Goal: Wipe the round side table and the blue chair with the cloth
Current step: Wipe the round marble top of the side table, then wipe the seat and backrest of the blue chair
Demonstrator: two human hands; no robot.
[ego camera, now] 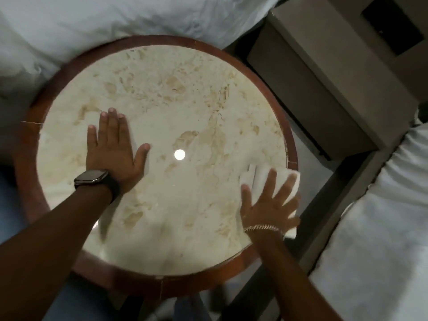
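The round side table (162,93) has a cream marble top inside a reddish wooden rim and fills the middle of the view. My left hand (113,149) lies flat on the marble at the left, fingers spread, a dark watch on its wrist. My right hand (271,202) presses a folded white cloth (264,177) flat against the table's right edge, fingers splayed over it, a chain bracelet on the wrist. The cloth overhangs the rim a little. A ceiling light reflects as a bright dot near the centre. No blue chair can be made out for certain.
White bedding (92,24) bulges against the table's far and left side. A beige nightstand (324,66) stands at the upper right. More white bedding (382,228) lies at the right. Bluish fabric (78,304) shows below the table's near rim.
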